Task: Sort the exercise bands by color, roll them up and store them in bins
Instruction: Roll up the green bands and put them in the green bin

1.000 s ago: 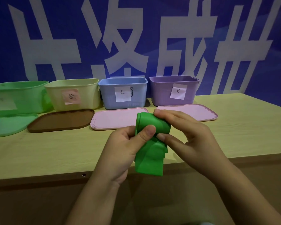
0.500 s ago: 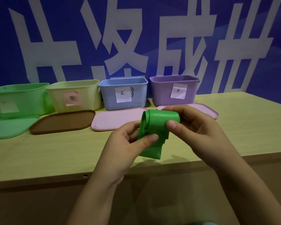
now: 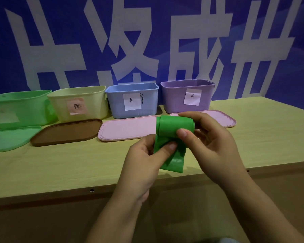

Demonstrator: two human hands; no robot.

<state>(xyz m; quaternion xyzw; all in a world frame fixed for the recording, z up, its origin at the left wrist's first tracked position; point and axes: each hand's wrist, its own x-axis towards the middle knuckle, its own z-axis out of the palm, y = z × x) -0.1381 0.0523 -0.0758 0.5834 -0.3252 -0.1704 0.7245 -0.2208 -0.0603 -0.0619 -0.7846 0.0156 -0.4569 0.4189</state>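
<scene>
Standing open along the back of the table [image 3: 60, 169], the four bins run from nine o'clock toward one o'clock: the green bin [image 3: 19, 109], the yellow bin [image 3: 77, 104], the blue bin [image 3: 132, 100] and the purple bin [image 3: 188, 95]. Each lid lies flat in front of its bin, likely so a finished roll can be dropped straight in. Paper labels face the person, apparently to mark the colours.

At the centre, the left hand [image 3: 144, 165] pinches the loose tail of the green band [image 3: 174, 130] between thumb and fingers, seemingly keeping it taut. At about two o'clock from it, the right hand [image 3: 212, 146] wraps around the rolled part, thumb pressed on its front, fingers behind, which keeps the coil from springing open. The hands are close together, both clamped on the band, held in the air above the table's near edge. A short tail remains unrolled; the matching bin sits far off at nine o'clock.
</scene>
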